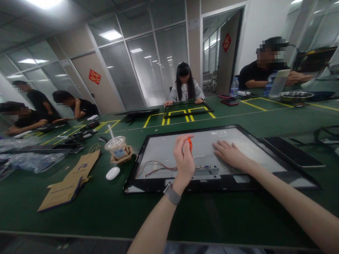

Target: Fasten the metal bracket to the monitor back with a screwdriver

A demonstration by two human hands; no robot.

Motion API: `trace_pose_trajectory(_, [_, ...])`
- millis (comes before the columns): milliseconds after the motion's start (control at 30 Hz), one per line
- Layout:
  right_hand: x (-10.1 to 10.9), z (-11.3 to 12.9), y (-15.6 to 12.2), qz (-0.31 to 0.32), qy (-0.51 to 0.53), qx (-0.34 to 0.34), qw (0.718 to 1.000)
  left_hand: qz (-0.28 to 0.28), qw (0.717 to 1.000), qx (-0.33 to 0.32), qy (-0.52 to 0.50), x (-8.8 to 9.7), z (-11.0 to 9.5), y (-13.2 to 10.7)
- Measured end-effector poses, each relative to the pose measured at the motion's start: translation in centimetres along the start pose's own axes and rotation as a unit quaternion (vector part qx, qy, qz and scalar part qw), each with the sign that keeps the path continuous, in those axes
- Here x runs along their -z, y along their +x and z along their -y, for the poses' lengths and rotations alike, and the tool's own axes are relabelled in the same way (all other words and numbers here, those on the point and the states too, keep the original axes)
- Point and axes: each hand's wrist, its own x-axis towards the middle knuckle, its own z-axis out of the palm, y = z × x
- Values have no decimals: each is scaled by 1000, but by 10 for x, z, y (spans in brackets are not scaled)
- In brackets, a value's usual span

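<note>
A flat monitor panel [156, 152] with a black frame lies back side up on the table before me. My left hand [184, 158], with a watch on its wrist, is closed around an orange-handled tool [190, 144] above the panel's middle; most of the tool is hidden by the fingers. Just below that hand, a metal bracket with a small circuit board [207, 172] runs along the panel's near edge. Thin cables [157, 168] lead from it to the left. My right hand [230, 154] rests flat on the panel's right half, fingers spread, holding nothing.
Left of the panel stand an iced drink [118, 148] in a cardboard holder, a white mouse [113, 173] and a brown paper bag [72, 181]. A dark tablet-like slab [291, 151] lies at the right. Across the green table, a person [184, 86] handles another black frame.
</note>
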Motion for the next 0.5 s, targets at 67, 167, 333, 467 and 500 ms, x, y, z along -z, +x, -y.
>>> trace_pose_trajectory(67, [0, 0, 0, 0, -1, 0, 1000, 13, 999, 28, -9, 0, 1, -1])
trace_pose_trajectory(167, [1, 1, 0, 4, -6, 2, 1000, 15, 1000, 13, 8, 0, 2, -1])
trace_pose_trajectory(333, [3, 1, -1, 3, -10, 6, 1000, -4, 998, -39, 58, 0, 3, -1])
trace_pose_trajectory(467, [4, 1, -1, -2, -9, 9, 1000, -19, 997, -30, 62, 0, 3, 0])
trace_pose_trajectory(500, [4, 1, -2, -4, -10, 9, 1000, -18, 998, -28, 57, 0, 2, 0])
